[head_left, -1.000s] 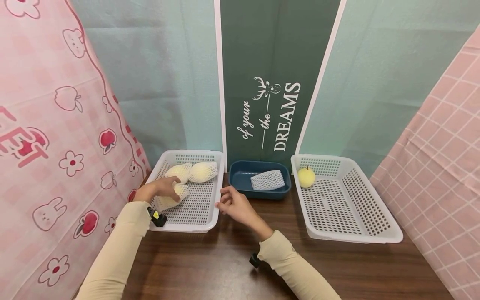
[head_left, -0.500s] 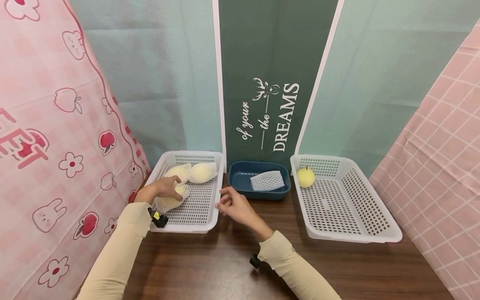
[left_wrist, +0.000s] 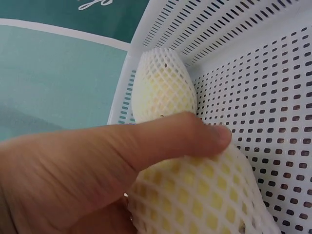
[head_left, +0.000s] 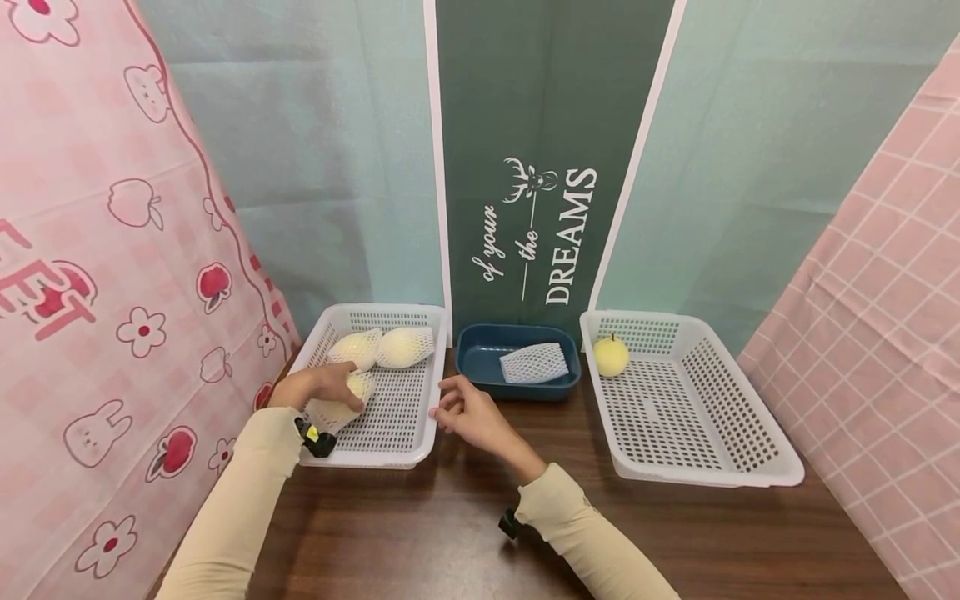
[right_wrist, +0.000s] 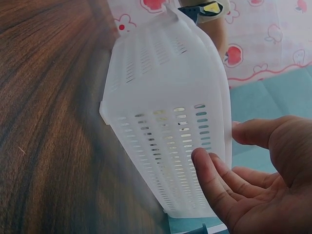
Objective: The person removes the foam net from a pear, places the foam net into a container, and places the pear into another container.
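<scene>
My left hand reaches into the left white basket and grips a pear in a white foam net. In the left wrist view the thumb lies across the net; the other fingers are mostly hidden. Two more netted pears, one in the middle and one at the right, lie behind it against the far side. My right hand is at that basket's right rim, fingers loosely bent and holding nothing. In the right wrist view its thumb tip is right at the rim, the fingers beside the outer wall.
A blue bin with an empty foam net in it stands between the baskets. The right white basket holds one bare yellow pear in its far left corner. Fabric curtains enclose the wooden table.
The left hand and the netted pear it holds have shifted slightly toward the near left of the basket. The right hand stays in place at the rim.
</scene>
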Action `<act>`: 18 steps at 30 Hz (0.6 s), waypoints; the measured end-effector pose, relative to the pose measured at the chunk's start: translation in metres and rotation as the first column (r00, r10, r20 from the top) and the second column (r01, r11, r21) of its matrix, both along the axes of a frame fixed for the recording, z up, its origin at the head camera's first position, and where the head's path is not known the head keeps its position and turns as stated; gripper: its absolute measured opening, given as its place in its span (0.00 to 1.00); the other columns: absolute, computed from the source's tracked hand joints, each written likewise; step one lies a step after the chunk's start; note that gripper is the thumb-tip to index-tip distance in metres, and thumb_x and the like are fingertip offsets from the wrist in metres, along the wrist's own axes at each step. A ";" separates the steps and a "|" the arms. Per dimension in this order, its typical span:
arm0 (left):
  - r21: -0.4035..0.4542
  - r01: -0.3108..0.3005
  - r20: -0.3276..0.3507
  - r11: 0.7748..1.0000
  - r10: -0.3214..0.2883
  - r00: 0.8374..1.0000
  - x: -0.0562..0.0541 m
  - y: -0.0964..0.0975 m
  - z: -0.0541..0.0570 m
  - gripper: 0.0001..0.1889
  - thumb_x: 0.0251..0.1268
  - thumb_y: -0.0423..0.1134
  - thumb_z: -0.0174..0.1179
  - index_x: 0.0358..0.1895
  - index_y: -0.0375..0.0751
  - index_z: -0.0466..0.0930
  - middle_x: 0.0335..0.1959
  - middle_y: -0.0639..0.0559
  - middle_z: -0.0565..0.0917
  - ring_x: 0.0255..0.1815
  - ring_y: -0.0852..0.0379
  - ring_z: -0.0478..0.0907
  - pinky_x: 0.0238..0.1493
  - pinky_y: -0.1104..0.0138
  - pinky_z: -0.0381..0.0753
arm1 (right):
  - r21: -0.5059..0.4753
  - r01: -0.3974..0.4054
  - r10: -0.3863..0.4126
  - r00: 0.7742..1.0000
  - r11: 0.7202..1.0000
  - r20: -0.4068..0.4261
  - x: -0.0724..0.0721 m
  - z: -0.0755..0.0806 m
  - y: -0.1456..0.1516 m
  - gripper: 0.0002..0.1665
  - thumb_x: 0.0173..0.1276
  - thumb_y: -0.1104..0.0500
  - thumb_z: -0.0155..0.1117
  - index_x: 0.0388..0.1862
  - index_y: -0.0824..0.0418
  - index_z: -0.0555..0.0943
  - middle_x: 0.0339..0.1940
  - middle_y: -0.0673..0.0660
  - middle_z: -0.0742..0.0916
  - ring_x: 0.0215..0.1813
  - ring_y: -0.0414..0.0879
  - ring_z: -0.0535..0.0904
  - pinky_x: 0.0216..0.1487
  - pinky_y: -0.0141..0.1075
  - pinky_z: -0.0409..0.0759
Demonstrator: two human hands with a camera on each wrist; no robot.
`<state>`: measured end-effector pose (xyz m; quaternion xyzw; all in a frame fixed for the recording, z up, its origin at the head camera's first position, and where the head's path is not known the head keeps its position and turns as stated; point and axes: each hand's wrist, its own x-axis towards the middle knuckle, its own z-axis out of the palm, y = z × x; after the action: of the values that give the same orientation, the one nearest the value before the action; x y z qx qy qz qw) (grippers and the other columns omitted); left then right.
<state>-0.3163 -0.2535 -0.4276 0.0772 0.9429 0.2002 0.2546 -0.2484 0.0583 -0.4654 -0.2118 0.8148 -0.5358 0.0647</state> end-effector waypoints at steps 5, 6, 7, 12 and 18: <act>0.013 0.007 -0.053 1.000 -0.007 0.999 0.000 0.000 0.000 0.52 0.63 0.48 0.72 0.81 0.22 0.53 0.79 0.22 0.64 0.78 0.26 0.64 0.78 0.34 0.62 | 0.000 -0.005 0.005 1.000 1.000 -0.007 -0.001 -0.001 0.000 0.26 0.74 0.61 0.71 0.66 0.67 0.75 0.45 0.63 0.90 0.31 0.42 0.86 0.36 0.33 0.86; 0.012 0.006 -0.062 1.000 -0.005 0.998 0.000 0.000 0.000 0.52 0.64 0.48 0.72 0.81 0.22 0.53 0.78 0.22 0.64 0.78 0.26 0.64 0.78 0.34 0.62 | -0.001 -0.006 0.006 1.000 1.000 -0.008 -0.001 -0.002 0.000 0.26 0.74 0.62 0.71 0.66 0.67 0.75 0.45 0.63 0.90 0.31 0.42 0.86 0.36 0.33 0.86; 0.013 0.002 -0.068 1.000 -0.002 0.998 0.000 0.000 0.000 0.52 0.64 0.49 0.71 0.81 0.21 0.52 0.78 0.21 0.64 0.78 0.25 0.64 0.78 0.34 0.62 | -0.004 -0.007 0.007 1.000 1.000 -0.008 -0.001 -0.002 0.000 0.27 0.74 0.62 0.71 0.66 0.68 0.75 0.44 0.63 0.90 0.31 0.43 0.86 0.36 0.33 0.86; 0.032 -0.015 -0.087 0.999 0.018 0.996 0.001 0.002 0.002 0.52 0.68 0.50 0.68 0.82 0.22 0.51 0.80 0.21 0.61 0.79 0.25 0.62 0.78 0.34 0.61 | -0.005 -0.001 0.001 1.000 1.000 -0.001 -0.001 -0.002 0.000 0.27 0.73 0.61 0.72 0.67 0.67 0.75 0.45 0.63 0.90 0.32 0.44 0.87 0.36 0.33 0.86; 0.070 -0.020 -0.099 0.997 0.027 0.995 0.001 0.003 0.004 0.52 0.70 0.51 0.67 0.83 0.23 0.48 0.81 0.22 0.59 0.81 0.25 0.60 0.79 0.33 0.60 | -0.009 0.019 -0.020 1.000 1.000 -0.015 -0.002 -0.003 -0.001 0.27 0.72 0.61 0.73 0.65 0.68 0.77 0.45 0.62 0.91 0.32 0.41 0.86 0.36 0.31 0.85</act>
<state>-0.3148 -0.2503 -0.4234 0.0847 0.9479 0.2315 0.2019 -0.2505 0.0577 -0.4684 -0.2081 0.8148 -0.5386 0.0524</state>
